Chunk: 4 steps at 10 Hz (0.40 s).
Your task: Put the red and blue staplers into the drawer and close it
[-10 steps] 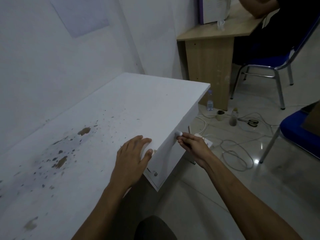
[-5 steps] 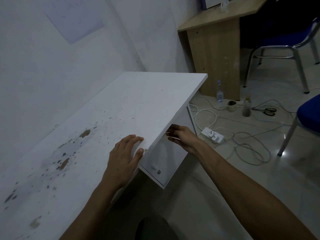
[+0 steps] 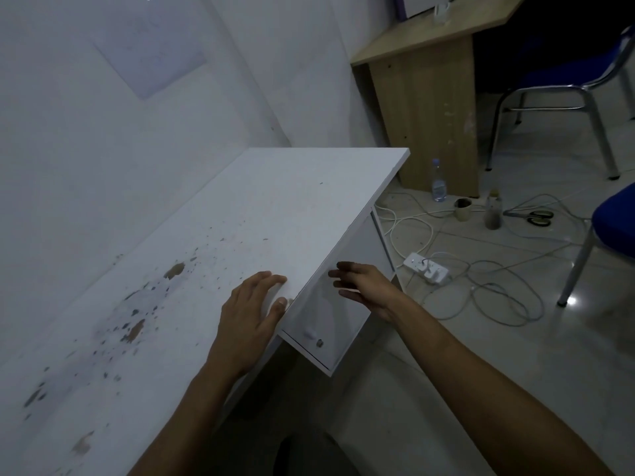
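The white drawer front [image 3: 330,324] sits under the edge of the white table [image 3: 261,214], pushed in against it. My right hand [image 3: 360,286] lies flat against the upper part of the drawer front with its fingers stretched out. My left hand [image 3: 252,314] rests palm down on the table top at the edge, thumb by the drawer's top corner. Neither stapler shows anywhere; the inside of the drawer is hidden.
The table top has brown chipped stains [image 3: 137,324] on the left. On the floor to the right lie a white power strip [image 3: 426,267] with looping cables, a bottle [image 3: 439,182], a cup [image 3: 463,208] and scissors [image 3: 534,216]. A wooden desk [image 3: 426,108] and blue chairs [image 3: 615,214] stand beyond.
My right hand let go of the small white knob and went flat against the drawer front. The drawer slid in under the table edge. My left hand stayed on the table top.
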Available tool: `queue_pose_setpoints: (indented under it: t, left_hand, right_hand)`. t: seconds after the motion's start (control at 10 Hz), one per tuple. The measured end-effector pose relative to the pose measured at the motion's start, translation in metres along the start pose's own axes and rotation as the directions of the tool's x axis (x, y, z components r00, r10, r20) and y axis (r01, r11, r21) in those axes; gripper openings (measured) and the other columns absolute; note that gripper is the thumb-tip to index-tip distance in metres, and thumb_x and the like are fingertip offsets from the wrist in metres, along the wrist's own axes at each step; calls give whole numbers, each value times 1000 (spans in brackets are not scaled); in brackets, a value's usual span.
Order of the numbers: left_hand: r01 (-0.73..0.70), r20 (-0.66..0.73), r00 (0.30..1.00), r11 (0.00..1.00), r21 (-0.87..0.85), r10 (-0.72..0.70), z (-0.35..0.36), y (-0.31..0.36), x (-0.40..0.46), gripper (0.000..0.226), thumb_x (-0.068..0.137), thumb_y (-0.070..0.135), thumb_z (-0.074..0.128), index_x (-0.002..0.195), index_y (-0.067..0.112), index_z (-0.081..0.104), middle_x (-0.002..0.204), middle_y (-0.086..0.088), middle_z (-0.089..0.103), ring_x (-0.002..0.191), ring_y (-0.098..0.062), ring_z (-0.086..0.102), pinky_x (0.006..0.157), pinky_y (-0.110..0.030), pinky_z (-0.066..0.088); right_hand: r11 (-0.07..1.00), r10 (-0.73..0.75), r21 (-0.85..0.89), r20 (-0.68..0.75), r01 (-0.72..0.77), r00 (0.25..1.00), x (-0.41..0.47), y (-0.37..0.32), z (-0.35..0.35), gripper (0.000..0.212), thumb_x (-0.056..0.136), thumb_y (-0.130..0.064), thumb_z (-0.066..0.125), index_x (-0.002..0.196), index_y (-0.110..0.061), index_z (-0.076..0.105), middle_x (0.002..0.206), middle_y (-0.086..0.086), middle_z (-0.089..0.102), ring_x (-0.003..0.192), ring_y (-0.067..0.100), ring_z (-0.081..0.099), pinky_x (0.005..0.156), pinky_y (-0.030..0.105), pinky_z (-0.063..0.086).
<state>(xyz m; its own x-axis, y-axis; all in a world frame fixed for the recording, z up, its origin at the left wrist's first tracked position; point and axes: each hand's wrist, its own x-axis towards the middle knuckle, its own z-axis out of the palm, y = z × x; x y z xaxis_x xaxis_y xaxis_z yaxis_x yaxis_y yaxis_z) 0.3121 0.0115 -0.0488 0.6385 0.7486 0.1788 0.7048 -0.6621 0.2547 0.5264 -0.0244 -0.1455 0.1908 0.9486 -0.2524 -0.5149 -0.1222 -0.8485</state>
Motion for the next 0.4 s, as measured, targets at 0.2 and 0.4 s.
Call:
queue_pose_setpoints:
  t: [0.2,0.4]
  left_hand:
    - [-23,-10,1000,999,24,23,1,-1,1,53,82,60,25,126,34,39,142,3,41,131,-17,35,109,-47,29]
    - [3,-31,1000,998,-63,-5,-5,5,-5,52,83,53,34,127,28,45,143,-1,44,131,-20,39,111,-45,26]
  right_hand:
    - [993,-31,-119,-80,21,996,-52,-1,-5,26,91,-17,49,110,-12,67,101,6,70,84,14,63,76,25,52]
    - [948,-118,-294,33,123,992,-98,-42,26,22,92,-21,50,100,-15,70,83,2,67,77,13,62,71,26,50]
